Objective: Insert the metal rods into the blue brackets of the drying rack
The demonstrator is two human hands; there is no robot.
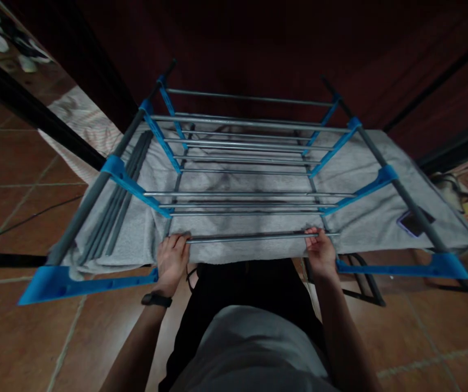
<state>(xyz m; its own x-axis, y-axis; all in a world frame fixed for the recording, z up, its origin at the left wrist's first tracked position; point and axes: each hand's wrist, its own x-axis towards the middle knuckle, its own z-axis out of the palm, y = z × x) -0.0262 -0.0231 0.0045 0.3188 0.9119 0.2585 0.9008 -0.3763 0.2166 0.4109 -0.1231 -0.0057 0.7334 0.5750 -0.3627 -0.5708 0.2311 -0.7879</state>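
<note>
We are finding one metal crossbar [250,237] lying level in front of the person, above the front edge of the grey cloth [258,251] and on the near side of the blue-and-grey tube rack [134,188]. We are judging that its likeliest fault is a slip at the right end, since only the fingertips are gripping there and a slight loosening could be letting the bar roll or drop. We are also rating a skewed bar as possible, should one hand be pushing ahead of the other. We are seeing no contact between the bar and the front left blue bracket [95,285] or the front right blue bracket [397,267], so a sideways knock could be meeting little resistance. We are noting the soft cloth as a further cause, because a tug on it could be shifting the bundle of grey tubes [114,209] or the phone [409,223] lying on it. As to the hands, we are recording the left hand [172,257] as curling over the bar's left end, fingers close together; its thumb and the bar's tip are hiding from us. We are observing the right hand [319,249] turning partly palm up, its fingers bending closed and pinching the bar just short of its right tip, which is protruding past the hand
</note>
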